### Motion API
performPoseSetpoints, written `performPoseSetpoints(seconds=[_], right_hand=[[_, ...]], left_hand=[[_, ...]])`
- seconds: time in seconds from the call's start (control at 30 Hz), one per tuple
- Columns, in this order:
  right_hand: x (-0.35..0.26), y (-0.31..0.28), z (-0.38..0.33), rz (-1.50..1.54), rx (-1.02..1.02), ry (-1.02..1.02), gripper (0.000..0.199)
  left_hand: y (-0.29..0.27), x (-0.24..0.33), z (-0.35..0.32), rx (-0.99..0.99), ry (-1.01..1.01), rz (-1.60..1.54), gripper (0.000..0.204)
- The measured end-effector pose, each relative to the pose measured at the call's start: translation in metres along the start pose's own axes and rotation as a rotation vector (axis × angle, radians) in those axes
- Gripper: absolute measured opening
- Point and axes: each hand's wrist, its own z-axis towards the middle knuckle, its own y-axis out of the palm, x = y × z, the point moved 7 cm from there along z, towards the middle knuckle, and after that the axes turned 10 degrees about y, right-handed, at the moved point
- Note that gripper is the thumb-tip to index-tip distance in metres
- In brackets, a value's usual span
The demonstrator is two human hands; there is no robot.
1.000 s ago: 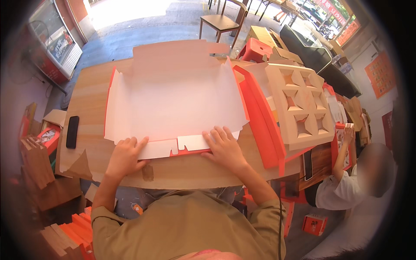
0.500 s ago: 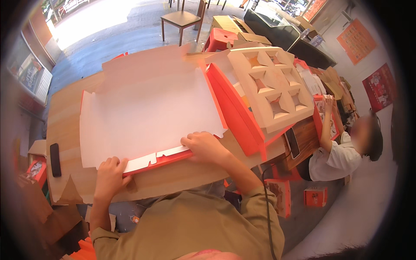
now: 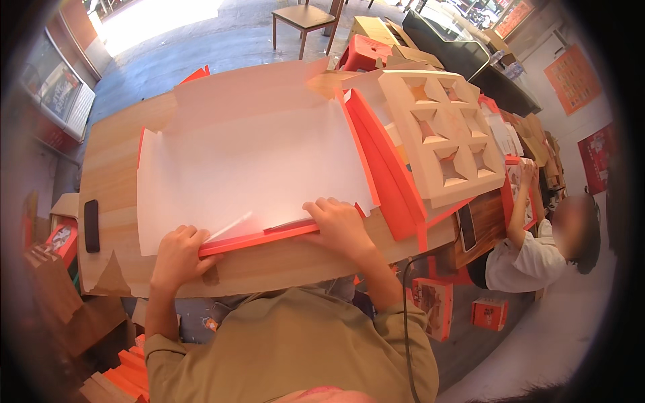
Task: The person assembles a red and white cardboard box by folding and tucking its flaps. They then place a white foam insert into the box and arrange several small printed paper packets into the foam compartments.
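1. The person's left hand (image 3: 181, 254) has its grip bent nearly closed, fingers curled over the left end of a narrow red-and-white cardboard front flap (image 3: 282, 237), thumb along its near side.
2. The right hand (image 3: 339, 225) grasps the same flap toward its right end, fingers over the top edge; part of its thumb is hidden.
3. Both forearms come up from the lower edge, elbows spread, knuckles upward, with the hands well apart.
4. The flap is the near edge of a large, white-lined cardboard box blank (image 3: 248, 148), red outside, lying unfolded on the pale wood-grained tabletop (image 3: 114, 161), its side walls partly raised.
5. Just right of it stands a long red cardboard piece (image 3: 386, 171), and beside that a tan cardboard insert (image 3: 451, 127) with six square wells.
6. A black phone (image 3: 91, 226) lies at the left, clear of the hands.
7. At far right, a co-worker in a white top (image 3: 527, 262) holds a red box (image 3: 517, 195).
8. Beyond the tabletop are a red plastic stool (image 3: 365, 52) and a wooden chair (image 3: 306, 16).
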Motion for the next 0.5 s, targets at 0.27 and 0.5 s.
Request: performPoseSetpoints(seconds=[0.27, 0.5], right_hand=[[-0.021, -0.016, -0.007, -0.078, 0.269, -0.053, 0.098], [-0.037, -0.008, -0.01, -0.158, 0.403, -0.319, 0.064]], left_hand=[[0.007, 0.008, 0.006, 0.047, -0.099, -0.05, 0.088], [-0.007, 0.012, 0.005, 0.267, -0.024, 0.128, 0.09]])
